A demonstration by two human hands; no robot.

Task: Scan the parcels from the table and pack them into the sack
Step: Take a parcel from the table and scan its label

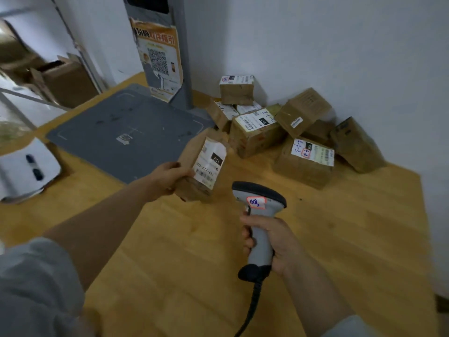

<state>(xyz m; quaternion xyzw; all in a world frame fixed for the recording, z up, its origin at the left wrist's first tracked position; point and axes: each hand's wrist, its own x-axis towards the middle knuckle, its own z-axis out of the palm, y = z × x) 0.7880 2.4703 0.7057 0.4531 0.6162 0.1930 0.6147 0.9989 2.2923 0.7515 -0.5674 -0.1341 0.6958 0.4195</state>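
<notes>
Grey sleeve (36,288) at lower left, parcel in one hand and scanner in the other, over the wooden table (340,251).

Left hand (167,177) has its fingers curled round the side of a brown parcel (194,188), held tilted at frame centre with its white label (210,164) facing up. Right hand (272,244), lower centre, is wrapped round the handle of the grey scanner (258,205), whose head points toward the parcel, just beside it; its cable (252,302) runs down. Stacked parcels (303,164) lie against the wall, upper right. Grey mat (126,132) lies left of centre.
</notes>
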